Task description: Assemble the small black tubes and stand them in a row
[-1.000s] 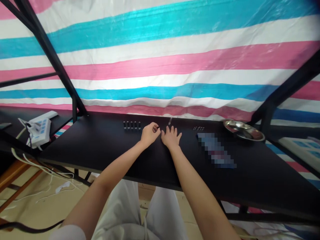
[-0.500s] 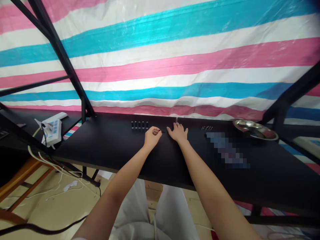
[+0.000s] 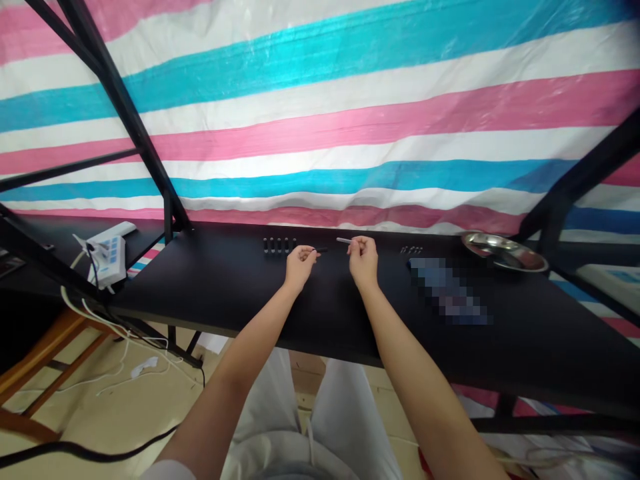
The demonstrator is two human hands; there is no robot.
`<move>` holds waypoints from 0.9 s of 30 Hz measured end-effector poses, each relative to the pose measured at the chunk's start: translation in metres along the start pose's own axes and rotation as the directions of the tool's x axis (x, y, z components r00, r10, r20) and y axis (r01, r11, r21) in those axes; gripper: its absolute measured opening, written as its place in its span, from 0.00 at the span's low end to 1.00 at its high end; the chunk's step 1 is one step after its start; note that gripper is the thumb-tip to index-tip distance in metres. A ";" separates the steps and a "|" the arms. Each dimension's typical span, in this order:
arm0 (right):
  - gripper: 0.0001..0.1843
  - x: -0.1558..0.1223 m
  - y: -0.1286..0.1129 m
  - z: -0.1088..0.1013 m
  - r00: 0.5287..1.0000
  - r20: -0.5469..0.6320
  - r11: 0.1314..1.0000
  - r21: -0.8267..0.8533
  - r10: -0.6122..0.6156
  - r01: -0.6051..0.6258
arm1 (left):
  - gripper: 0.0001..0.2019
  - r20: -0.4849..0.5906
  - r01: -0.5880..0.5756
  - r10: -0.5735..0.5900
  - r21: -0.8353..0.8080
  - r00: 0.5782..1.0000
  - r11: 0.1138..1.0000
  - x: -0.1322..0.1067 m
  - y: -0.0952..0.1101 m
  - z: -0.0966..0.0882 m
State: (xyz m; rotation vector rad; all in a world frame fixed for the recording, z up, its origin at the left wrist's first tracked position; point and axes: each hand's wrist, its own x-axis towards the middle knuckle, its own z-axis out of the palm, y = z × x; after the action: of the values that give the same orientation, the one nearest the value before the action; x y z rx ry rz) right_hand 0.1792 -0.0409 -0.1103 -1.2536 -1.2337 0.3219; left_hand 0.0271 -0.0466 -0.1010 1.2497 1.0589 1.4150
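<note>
My left hand is closed in a pinch on a small dark stick-shaped piece, which points right. Facing it, my right hand grips a thin, pale, see-through tube that points left. A gap separates the two pieces, and both are held just above the black table. Behind my left hand stands a row of several short dark cylinders with light ends; the rightmost is partly hidden by that hand. Right of my right hand lie several tiny, shiny pieces, too small to name.
A shiny round metal dish sits at the table's back right. Nearer lies a long, blurred-out bluish item. A power strip with cables is at the left. Black frame bars and a striped sheet rise behind.
My right hand, spread flat at the table's back with the pale tube by its fingertips, has now picked the tube up and turned it leftward. My left hand keeps its dark piece.
</note>
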 end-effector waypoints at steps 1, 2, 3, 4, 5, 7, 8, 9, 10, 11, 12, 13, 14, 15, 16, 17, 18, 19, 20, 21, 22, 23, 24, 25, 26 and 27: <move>0.11 -0.001 -0.001 0.001 1.000 -0.001 0.997 0.077 0.019 -0.018 | 0.03 -0.001 0.010 -0.010 -0.003 1.000 1.000 -0.001 0.002 0.000; 0.12 -0.001 -0.002 0.002 0.999 0.005 0.989 0.142 0.037 -0.037 | 0.03 -0.003 0.017 -0.017 -0.007 1.000 1.000 -0.001 0.004 0.000; 0.12 -0.002 -0.002 0.003 0.998 0.016 0.979 0.194 0.054 -0.056 | 0.03 -0.005 0.022 -0.022 -0.012 1.000 1.000 -0.002 0.006 0.000; 0.13 -0.003 -0.003 0.004 0.997 0.027 0.969 0.237 0.068 -0.072 | 0.04 -0.008 0.025 -0.025 -0.018 1.000 1.000 -0.003 0.007 0.000; 0.13 -0.003 -0.003 0.005 0.996 0.040 0.958 0.272 0.079 -0.087 | 0.04 -0.010 0.027 -0.027 -0.023 1.000 0.999 -0.003 0.007 0.000; 0.14 -0.004 -0.003 0.006 0.993 0.066 0.940 0.322 0.096 -0.113 | 0.05 -0.012 0.030 -0.030 -0.027 0.999 0.999 -0.003 0.007 0.000; 0.15 -0.004 -0.003 0.007 0.991 0.082 0.933 0.336 0.104 -0.126 | 0.05 -0.013 0.030 -0.031 -0.026 0.999 0.999 -0.003 0.007 0.000; 0.15 -0.004 -0.003 0.007 0.989 0.097 0.928 0.347 0.112 -0.139 | 0.05 -0.014 0.032 -0.032 -0.024 0.999 0.999 -0.003 0.007 -0.001; 0.16 -0.004 -0.003 0.007 0.987 0.111 0.923 0.355 0.118 -0.150 | 0.06 -0.015 0.035 -0.035 -0.020 0.999 0.999 -0.002 0.006 -0.001; 0.16 -0.004 -0.003 0.007 0.984 0.124 0.917 0.365 0.124 -0.162 | 0.06 -0.014 0.039 -0.039 -0.016 0.999 0.999 -0.002 0.006 -0.002; 0.17 -0.003 -0.003 0.007 0.982 0.136 0.908 0.381 0.130 -0.173 | 0.07 -0.011 0.043 -0.043 -0.013 0.999 0.999 -0.002 0.005 -0.002; 0.17 -0.003 -0.003 0.007 0.980 0.149 0.898 0.401 0.135 -0.184 | 0.07 -0.007 0.045 -0.045 -0.013 0.999 0.999 -0.001 0.005 -0.002; 0.17 -0.003 -0.003 0.007 0.977 0.165 0.885 0.423 0.137 -0.196 | 0.08 0.005 0.044 -0.044 -0.014 0.999 0.999 -0.002 0.005 -0.003; 0.17 -0.003 -0.003 0.007 0.972 0.187 0.872 0.443 0.140 -0.210 | 0.09 0.024 0.042 -0.041 -0.014 0.999 0.999 -0.002 0.006 -0.003; 0.17 -0.004 -0.003 0.007 0.966 0.215 0.860 0.457 0.140 -0.227 | 0.09 0.051 0.039 -0.038 -0.013 0.998 0.999 -0.003 0.006 -0.002; 0.18 -0.004 -0.004 0.007 0.958 0.248 0.851 0.464 0.141 -0.245 | 0.09 0.082 0.035 -0.034 -0.009 0.996 0.999 -0.003 0.007 -0.002; 0.18 -0.005 -0.004 0.008 0.949 0.283 0.846 0.463 0.142 -0.264 | 0.09 0.112 0.033 -0.032 -0.004 0.993 0.999 -0.004 0.007 -0.001; 0.18 -0.006 -0.005 0.009 0.938 0.315 0.845 0.455 0.143 -0.282 | 0.09 0.137 0.031 -0.031 0.004 0.990 1.000 -0.005 0.007 0.000; 0.19 -0.007 -0.006 0.010 0.929 0.341 0.847 0.443 0.144 -0.294 | 0.08 0.152 0.026 -0.028 0.012 0.988 1.000 -0.006 0.007 0.000; 0.19 -0.008 -0.006 0.011 0.923 0.357 0.852 0.428 0.146 -0.300 | 0.08 0.154 0.017 -0.019 0.018 0.988 1.000 -0.007 0.006 0.001; 0.19 -0.009 -0.007 0.012 0.919 0.366 0.860 0.413 0.146 -0.301 | 0.08 0.149 0.001 -0.005 0.025 0.989 1.000 -0.007 0.005 0.002; 0.19 -0.010 -0.007 0.012 0.919 0.367 0.869 0.397 0.145 -0.296 | 0.08 0.141 -0.020 0.015 0.034 0.990 0.999 -0.007 0.004 0.002; 0.19 -0.010 -0.006 0.013 0.920 0.364 0.879 0.379 0.144 -0.288 | 0.08 0.133 -0.048 0.041 0.050 0.990 0.998 -0.007 0.002 0.002; 0.19 -0.011 -0.006 0.013 0.922 0.360 0.893 0.355 0.142 -0.277 | 0.08 0.127 -0.084 0.074 0.078 0.989 0.993 -0.007 0.001 0.002; 0.19 -0.011 -0.005 0.014 0.926 0.351 0.910 0.324 0.139 -0.259 | 0.08 0.126 -0.128 0.113 0.125 0.986 0.984 -0.006 0.001 0.001; 0.19 -0.012 -0.004 0.013 0.930 0.342 0.929 0.285 0.132 -0.237 | 0.08 0.133 -0.180 0.156 0.192 0.979 0.965 -0.005 0.003 0.001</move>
State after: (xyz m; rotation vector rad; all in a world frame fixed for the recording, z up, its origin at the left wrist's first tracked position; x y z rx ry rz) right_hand 0.1619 -0.0443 -0.1150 -1.0594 -1.2700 0.8613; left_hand 0.0280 -0.0524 -0.0994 1.5838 1.0567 1.3659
